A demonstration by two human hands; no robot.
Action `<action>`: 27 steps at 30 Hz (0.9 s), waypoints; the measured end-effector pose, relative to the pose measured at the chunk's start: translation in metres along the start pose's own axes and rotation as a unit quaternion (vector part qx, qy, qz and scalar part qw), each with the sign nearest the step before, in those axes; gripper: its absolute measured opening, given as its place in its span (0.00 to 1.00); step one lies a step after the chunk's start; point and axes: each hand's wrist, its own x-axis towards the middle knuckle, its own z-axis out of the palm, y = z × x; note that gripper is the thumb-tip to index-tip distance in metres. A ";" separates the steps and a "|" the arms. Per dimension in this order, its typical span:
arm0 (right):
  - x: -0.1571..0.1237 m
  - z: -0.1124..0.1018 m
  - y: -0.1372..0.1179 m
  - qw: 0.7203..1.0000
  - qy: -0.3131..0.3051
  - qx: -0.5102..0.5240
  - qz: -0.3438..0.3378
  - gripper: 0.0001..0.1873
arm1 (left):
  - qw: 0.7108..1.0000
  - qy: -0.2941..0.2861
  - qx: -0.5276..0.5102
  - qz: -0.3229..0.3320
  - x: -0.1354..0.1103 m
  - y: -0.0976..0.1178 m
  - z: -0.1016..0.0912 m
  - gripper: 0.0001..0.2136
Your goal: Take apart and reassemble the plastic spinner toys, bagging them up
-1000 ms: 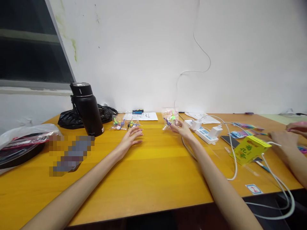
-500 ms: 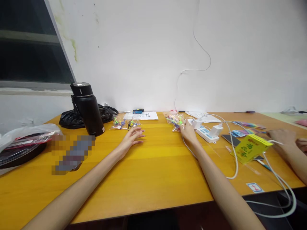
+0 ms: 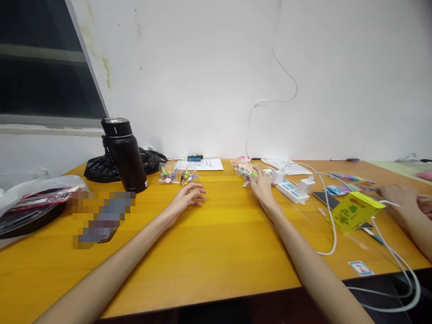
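Observation:
My left hand (image 3: 189, 197) rests on the wooden table (image 3: 219, 252), its fingers loosely spread and holding nothing. Just beyond it lie two small clear bags of colourful plastic pieces, a left bag (image 3: 168, 174) and a right bag (image 3: 187, 175). My right hand (image 3: 261, 183) reaches to a third clear bag (image 3: 242, 170) with similar green, blue and white pieces. Its fingers are stretched out at that bag's right edge and partly cover it; I see no grip around the bag.
A black bottle (image 3: 124, 157) and a pixelated flat object (image 3: 106, 218) stand left. A screwdriver (image 3: 195, 158) and paper (image 3: 214, 164) lie behind. Right are a power strip (image 3: 292, 191), white cables (image 3: 332, 216), a yellow box (image 3: 354, 211) and another person's hand (image 3: 398, 195).
My right hand has shifted slightly left over the bag's edge, and its fingers show more plainly. My left hand has hardly moved. The view has tilted a little.

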 end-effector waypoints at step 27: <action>-0.043 0.022 -0.059 0.922 -0.269 0.131 -0.245 0.14 | 0.798 0.032 0.591 0.113 0.015 -0.018 -0.052 0.31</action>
